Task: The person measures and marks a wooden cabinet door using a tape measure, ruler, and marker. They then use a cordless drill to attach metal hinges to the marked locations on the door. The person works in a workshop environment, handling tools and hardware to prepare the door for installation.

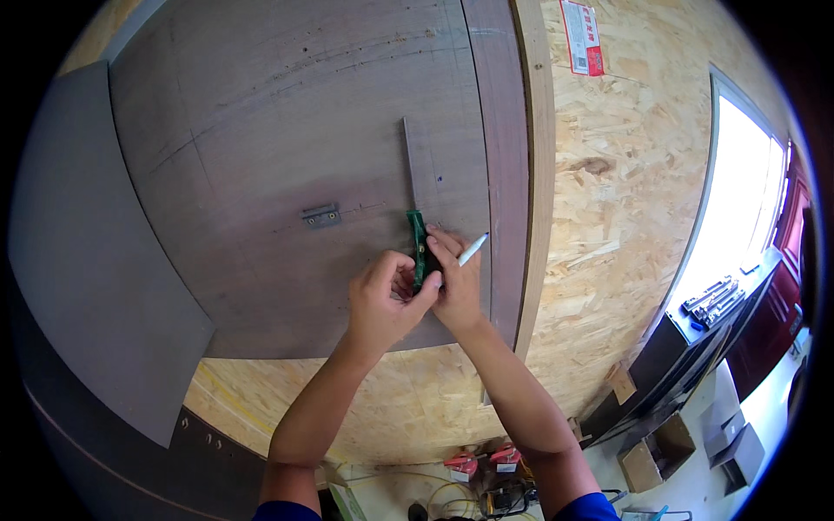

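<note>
A try square (412,165) with a green handle and a thin metal blade lies on the brown-grey wood panel (261,286), its blade pointing away from me. My left hand (388,291) is closed, with thumb and fingers pinching the lower end of the green handle. My right hand (458,282) has its fingers curled against the handle's other side and holds a white marker pen (473,248), blue tip up and to the right. Part of the handle is hidden by my fingers. Left of the square, a small metal bracket (321,215) sits on the panel.
A pale wood strip (536,174) borders the panel's right side, next to a chipboard sheet (608,217) bearing a red-and-white label (582,39). A grey board (95,260) stands at left. Lower right are a cardboard box (656,453) and metal hardware (715,301) on a ledge.
</note>
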Demonstrator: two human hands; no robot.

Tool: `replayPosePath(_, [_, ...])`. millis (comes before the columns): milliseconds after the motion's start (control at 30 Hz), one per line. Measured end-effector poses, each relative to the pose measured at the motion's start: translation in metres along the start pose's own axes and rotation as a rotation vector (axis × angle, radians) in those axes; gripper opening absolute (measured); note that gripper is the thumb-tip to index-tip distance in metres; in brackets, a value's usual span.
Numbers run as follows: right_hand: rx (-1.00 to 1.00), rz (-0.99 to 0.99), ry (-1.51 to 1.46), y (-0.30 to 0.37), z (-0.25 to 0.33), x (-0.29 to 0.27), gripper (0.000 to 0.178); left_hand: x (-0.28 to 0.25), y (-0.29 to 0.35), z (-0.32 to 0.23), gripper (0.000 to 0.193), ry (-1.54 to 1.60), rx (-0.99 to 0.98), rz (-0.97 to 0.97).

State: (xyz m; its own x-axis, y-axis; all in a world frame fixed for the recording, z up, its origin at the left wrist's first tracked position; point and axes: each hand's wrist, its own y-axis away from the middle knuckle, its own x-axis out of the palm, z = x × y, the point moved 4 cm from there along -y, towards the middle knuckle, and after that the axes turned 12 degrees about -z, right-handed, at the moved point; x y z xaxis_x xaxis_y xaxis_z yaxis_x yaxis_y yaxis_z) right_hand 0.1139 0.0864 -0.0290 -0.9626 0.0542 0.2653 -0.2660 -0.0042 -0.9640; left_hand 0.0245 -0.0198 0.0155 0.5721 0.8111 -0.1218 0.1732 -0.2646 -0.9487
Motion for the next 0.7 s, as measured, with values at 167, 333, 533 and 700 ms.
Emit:
replayPosePath(167, [-0.002, -0.027, 0.069, 0.000, -0.006, -0.002, 0.043, -0.003, -0.008, 0.011, 0.028, 0.001, -0.069, -0.061])
replayPosePath(333, [-0.022, -0.088, 0.067, 0.003, -0.007, 0.002, 0.040, 0.006, -0.027, 0.007, 0.032, -0.143, -0.035, 0.125])
replayPosePath(533, [0.000, 0.006, -0.045, -0.010, -0.008, -0.016, 0.045, 0.002, -0.042, 0.002, 0.036, -0.350, -0.084, 0.178])
replayPosePath(700, [-0.020, -0.019, -0.183, -0.044, -0.023, -0.036, 0.030, 0.008, -0.032, 0.010, 0.045, -0.307, -0.054, 0.128])
